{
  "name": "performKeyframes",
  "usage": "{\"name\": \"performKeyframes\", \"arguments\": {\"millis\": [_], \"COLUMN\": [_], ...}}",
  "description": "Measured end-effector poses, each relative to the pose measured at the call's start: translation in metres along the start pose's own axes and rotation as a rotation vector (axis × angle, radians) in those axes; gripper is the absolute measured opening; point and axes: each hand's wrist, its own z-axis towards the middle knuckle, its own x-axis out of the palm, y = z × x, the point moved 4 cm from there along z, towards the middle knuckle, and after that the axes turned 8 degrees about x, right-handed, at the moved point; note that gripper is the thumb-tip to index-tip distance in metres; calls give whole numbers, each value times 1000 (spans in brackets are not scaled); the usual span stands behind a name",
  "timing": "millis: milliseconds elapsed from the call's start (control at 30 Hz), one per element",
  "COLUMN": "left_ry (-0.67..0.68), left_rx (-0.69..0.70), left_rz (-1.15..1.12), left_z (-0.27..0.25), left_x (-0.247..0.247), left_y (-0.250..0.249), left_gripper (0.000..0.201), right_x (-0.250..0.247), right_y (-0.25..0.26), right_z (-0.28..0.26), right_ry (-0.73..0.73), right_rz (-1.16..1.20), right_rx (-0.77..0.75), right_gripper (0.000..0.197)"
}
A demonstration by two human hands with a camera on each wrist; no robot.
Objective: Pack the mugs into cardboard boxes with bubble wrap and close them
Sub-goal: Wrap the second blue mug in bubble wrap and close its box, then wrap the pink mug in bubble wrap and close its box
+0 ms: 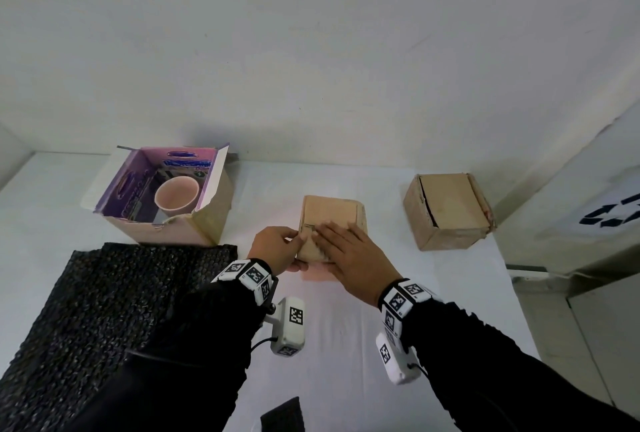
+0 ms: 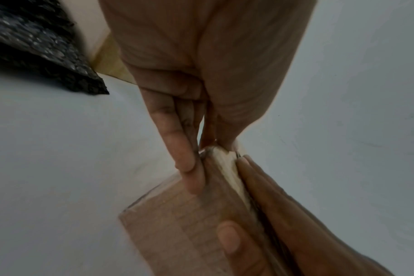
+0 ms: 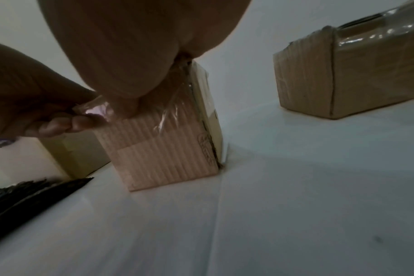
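Observation:
A small closed cardboard box (image 1: pixel 332 215) stands mid-table. My left hand (image 1: pixel 299 237) pinches its near left top corner, thumb on top and index finger along the side (image 2: pixel 189 168). My right hand (image 1: pixel 346 244) lies flat on the lid with straight fingers (image 2: pixel 272 196), its thumb against the near wall. Clear tape shines on the box (image 3: pixel 163 149) at my left hand's fingertips (image 3: pixel 83 121). A pink mug (image 1: pixel 176 196) sits in an open purple-lined carton (image 1: pixel 214 220) at the back left. Black bubble wrap (image 1: pixel 114 310) lies flat at the left.
A second closed cardboard box (image 1: pixel 448 209) stands at the back right, apart from the first. The white table (image 1: pixel 346 345) meets a wall behind. A pale panel with dark arrow marks (image 1: pixel 609 216) borders the right edge. A dark flat object (image 1: pixel 282 416) lies at the near edge.

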Motion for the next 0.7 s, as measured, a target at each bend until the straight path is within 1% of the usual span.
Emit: {"name": "performKeyframes", "arguments": {"millis": [67,133,233,300,367,433,500,600,700], "left_ry": [-8,-25,-50,-66,-87,-105,-110,-111,-132], "left_rx": [4,17,39,53,66,79,95,124,147], "left_rz": [-5,0,10,44,92,143,213,288,350], "left_z": [2,4,7,11,16,22,24,23,15], "left_x": [5,11,23,31,35,36,35,30,18], "left_y": [-1,-3,-11,-18,-23,-28,-31,-33,-30], "left_gripper": [21,25,26,27,26,25,23,21,17], "right_x": [-1,-3,-15,-25,-29,-32,-32,-34,-38], "right_y": [-2,-6,-16,-25,-32,-39,-47,-60,-58], "right_z": [-9,-17,-23,-23,-18,-12,-6,4,12], "right_ry": [-68,-147,-265,-296,-284,-240,-196,-136,-104], "right_rz": [16,45,81,69,32,11,16,40,18], "right_rx": [-33,-32,11,37,61,76,90,159,215], "right_gripper": [49,46,25,11,9,9,13,22,20]}}
